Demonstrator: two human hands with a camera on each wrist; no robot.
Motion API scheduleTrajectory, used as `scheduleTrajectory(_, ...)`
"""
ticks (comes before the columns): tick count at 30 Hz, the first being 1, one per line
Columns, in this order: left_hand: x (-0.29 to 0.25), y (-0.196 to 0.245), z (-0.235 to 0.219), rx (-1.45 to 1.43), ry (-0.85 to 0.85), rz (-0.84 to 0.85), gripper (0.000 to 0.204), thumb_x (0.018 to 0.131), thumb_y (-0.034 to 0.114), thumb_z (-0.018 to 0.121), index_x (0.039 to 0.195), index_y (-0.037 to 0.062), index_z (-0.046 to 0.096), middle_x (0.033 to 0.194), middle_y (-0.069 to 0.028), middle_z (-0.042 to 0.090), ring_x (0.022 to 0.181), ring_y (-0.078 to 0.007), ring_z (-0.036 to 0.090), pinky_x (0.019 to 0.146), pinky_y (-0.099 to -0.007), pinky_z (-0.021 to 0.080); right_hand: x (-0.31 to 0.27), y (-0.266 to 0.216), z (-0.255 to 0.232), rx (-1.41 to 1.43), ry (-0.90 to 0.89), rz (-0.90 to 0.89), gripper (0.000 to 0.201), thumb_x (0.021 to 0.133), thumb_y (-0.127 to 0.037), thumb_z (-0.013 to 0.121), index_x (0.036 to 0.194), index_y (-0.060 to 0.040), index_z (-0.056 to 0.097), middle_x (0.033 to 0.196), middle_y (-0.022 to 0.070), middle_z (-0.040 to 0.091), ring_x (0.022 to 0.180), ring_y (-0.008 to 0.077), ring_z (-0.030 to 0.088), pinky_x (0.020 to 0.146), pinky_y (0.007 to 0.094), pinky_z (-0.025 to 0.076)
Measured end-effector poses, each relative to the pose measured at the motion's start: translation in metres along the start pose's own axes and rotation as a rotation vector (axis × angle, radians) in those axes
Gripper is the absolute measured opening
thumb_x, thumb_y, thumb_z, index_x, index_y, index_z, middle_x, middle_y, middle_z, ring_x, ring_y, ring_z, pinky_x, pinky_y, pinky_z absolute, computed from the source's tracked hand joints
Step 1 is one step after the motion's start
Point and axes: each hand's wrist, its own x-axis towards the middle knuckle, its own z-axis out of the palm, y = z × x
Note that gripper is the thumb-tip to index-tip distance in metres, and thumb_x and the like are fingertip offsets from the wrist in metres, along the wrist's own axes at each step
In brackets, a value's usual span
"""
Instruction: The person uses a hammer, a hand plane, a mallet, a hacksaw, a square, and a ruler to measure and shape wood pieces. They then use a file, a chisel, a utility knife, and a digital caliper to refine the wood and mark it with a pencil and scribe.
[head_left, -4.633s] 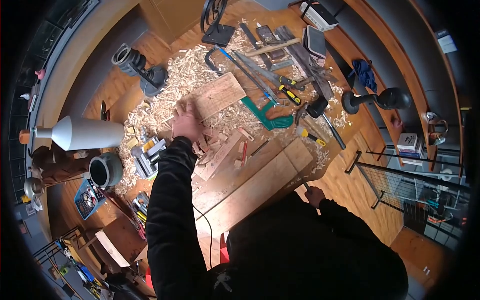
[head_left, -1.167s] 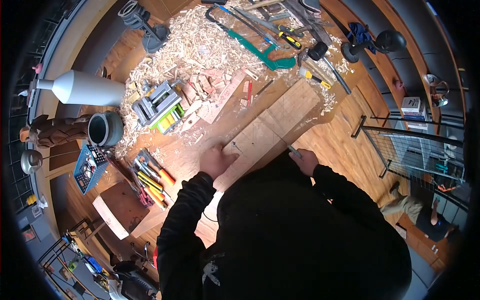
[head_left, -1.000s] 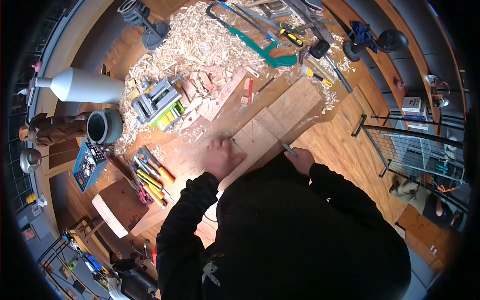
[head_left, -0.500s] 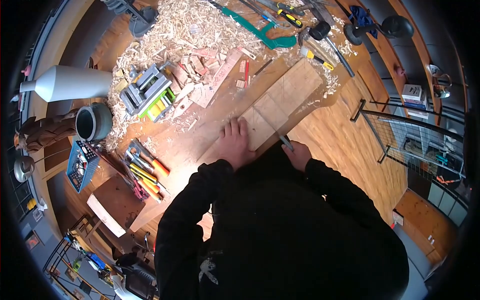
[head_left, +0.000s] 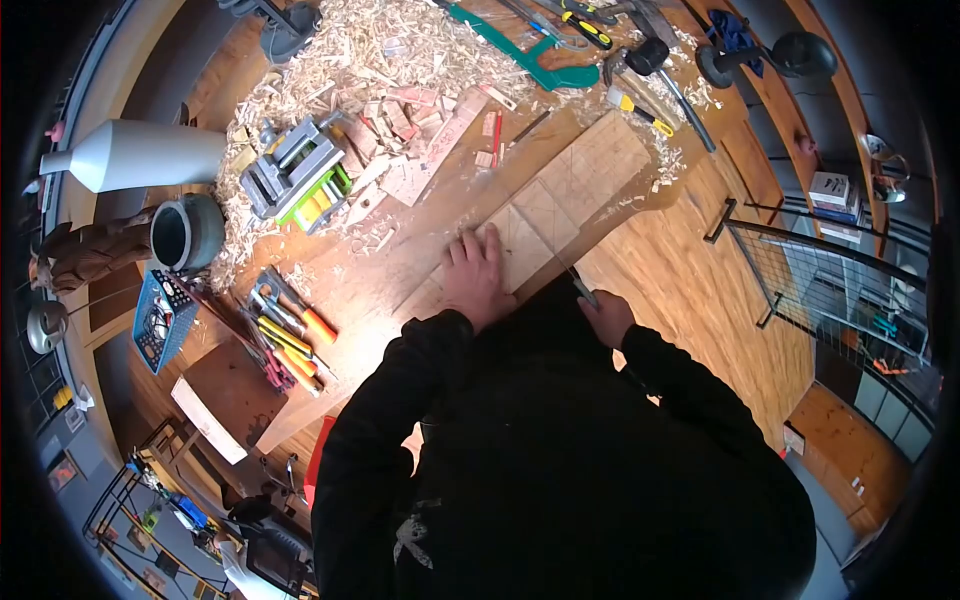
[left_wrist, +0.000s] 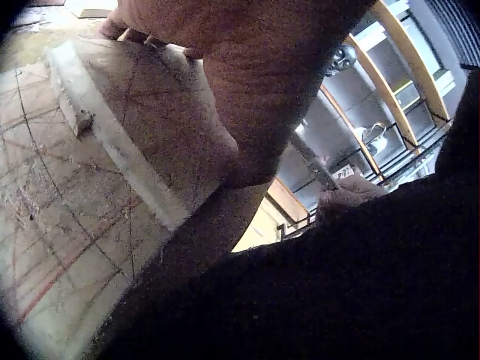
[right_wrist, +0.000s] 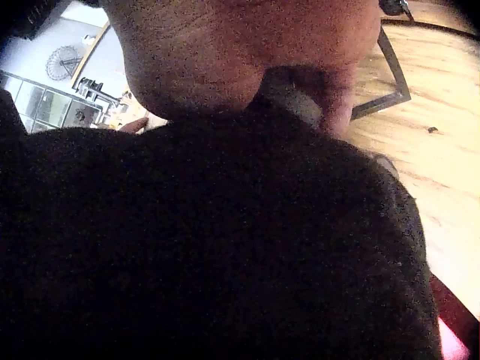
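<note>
My left hand (head_left: pixel 475 276) lies flat with its fingers spread on a short board (head_left: pixel 535 219), pressing it from above. This board sits on a longer pale plank (head_left: pixel 606 165) at the table's front edge. In the left wrist view, the lower plank (left_wrist: pixel 64 217) carries pencil lines and a red line, and the upper board (left_wrist: pixel 142 112) shows a pale edge. Low at the plank's front edge, my right hand (head_left: pixel 607 318) grips a slim grey metal tool (head_left: pixel 585 292). In the left wrist view it looks like a flat bar (left_wrist: pixel 311 161); its exact kind cannot be told.
Wood shavings (head_left: pixel 370 50) and offcuts (head_left: pixel 405 140) cover the far side. A grey-green vise (head_left: pixel 300 175) stands left of them. Screwdrivers and pliers (head_left: pixel 290 335) lie at the left. A green-framed saw (head_left: pixel 520 50), a mallet (head_left: pixel 647 57) and a yellow-handled knife (head_left: pixel 640 110) lie at the back right.
The short board has come from the shavings onto the long plank. My left hand has slid right along the board and pressed flat. My right hand stays by the plank's edge with the tool.
</note>
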Motion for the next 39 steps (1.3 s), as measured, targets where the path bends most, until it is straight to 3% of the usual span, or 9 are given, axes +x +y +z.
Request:
scheduleTrajectory(8,0.001,0.002,-0.003,-0.019,-0.085,-0.017,0.107,0.06,0.039,0.077,0.146,-0.0018,0.027,0.136,-0.0318,0.039,0.122,-0.0465,0.041,0.105,-0.0549,0.031,0.014,-0.003,0.005,-0.008,-0.004,-0.045,0.037,0.095,-0.036,0.054,0.079,-0.0021,0.056,0.079,0.0225,0.061,0.077,0.0432,0.059,0.069,0.0494,0.046)
scheduleTrajectory(10,0.0,0.002,-0.002,-0.004,0.007,0.009,0.106,0.058,0.035,0.078,0.143,-0.0046,0.028,0.128,-0.0286,0.043,0.115,-0.0443,0.045,0.099,-0.0521,0.036,0.007,0.001,0.006,-0.023,-0.043,-0.008,0.038,0.095,-0.036,0.054,0.079,-0.0016,0.056,0.079,0.0229,0.06,0.077,0.0435,0.058,0.069,0.0501,0.046)
scheduleTrajectory(17,0.001,0.004,-0.003,-0.002,0.036,0.005,0.104,0.057,0.035,0.077,0.142,-0.0041,0.03,0.126,-0.0285,0.044,0.115,-0.0442,0.045,0.099,-0.0519,0.036,0.014,0.002,0.006,-0.024,-0.037,-0.04,0.037,0.095,-0.036,0.053,0.08,-0.0018,0.057,0.08,0.0235,0.061,0.078,0.0442,0.058,0.07,0.0506,0.046)
scheduleTrajectory(20,0.003,0.003,-0.003,-0.038,-0.107,-0.024,0.109,0.059,0.039,0.078,0.145,-0.0025,0.027,0.135,-0.0313,0.039,0.122,-0.046,0.04,0.105,-0.0541,0.03,0.02,-0.005,0.007,-0.021,-0.041,0.001,0.037,0.095,-0.036,0.053,0.081,-0.0019,0.057,0.081,0.0234,0.061,0.079,0.0442,0.058,0.071,0.0503,0.046)
scheduleTrajectory(23,0.002,0.002,-0.002,-0.016,0.017,0.004,0.101,0.058,0.033,0.075,0.141,-0.0042,0.031,0.125,-0.0285,0.044,0.114,-0.0448,0.046,0.099,-0.0518,0.036,0.011,0.005,0.007,-0.039,-0.053,0.005,0.036,0.095,-0.035,0.053,0.081,-0.0027,0.058,0.081,0.0228,0.062,0.08,0.0437,0.059,0.071,0.05,0.046)
scheduleTrajectory(29,0.002,0.005,-0.007,0.003,-0.024,-0.002,0.104,0.059,0.035,0.077,0.142,-0.0048,0.029,0.126,-0.029,0.044,0.115,-0.0452,0.045,0.1,-0.052,0.036,0.0,0.004,0.004,-0.012,-0.062,0.027,0.035,0.095,-0.035,0.053,0.083,-0.0036,0.06,0.083,0.022,0.063,0.081,0.0429,0.06,0.071,0.0487,0.047)
scheduleTrajectory(32,0.003,0.005,-0.01,-0.026,-0.13,-0.04,0.109,0.059,0.039,0.079,0.146,-0.002,0.027,0.135,-0.0292,0.04,0.122,-0.0449,0.041,0.106,-0.0529,0.03,0.019,-0.016,-0.001,-0.075,-0.092,0.083,0.035,0.095,-0.035,0.053,0.082,-0.0037,0.06,0.085,0.0221,0.064,0.082,0.043,0.06,0.072,0.0485,0.048)
scheduleTrajectory(34,0.003,0.005,-0.008,-0.001,-0.05,-0.012,0.105,0.059,0.036,0.078,0.142,-0.0047,0.028,0.129,-0.0298,0.043,0.116,-0.0451,0.045,0.1,-0.052,0.036,0.019,-0.013,0.002,-0.073,-0.078,0.061,0.035,0.095,-0.035,0.053,0.082,-0.0035,0.06,0.085,0.0221,0.064,0.083,0.043,0.06,0.072,0.0487,0.048)
scheduleTrajectory(39,0.001,0.002,-0.005,0.003,-0.023,-0.009,0.106,0.058,0.037,0.078,0.143,-0.0044,0.028,0.13,-0.0301,0.042,0.116,-0.0447,0.045,0.1,-0.0521,0.036,0.002,0.004,0.002,-0.064,-0.051,0.033,0.036,0.095,-0.035,0.053,0.081,-0.0027,0.06,0.084,0.0221,0.064,0.081,0.0432,0.06,0.072,0.0492,0.048)
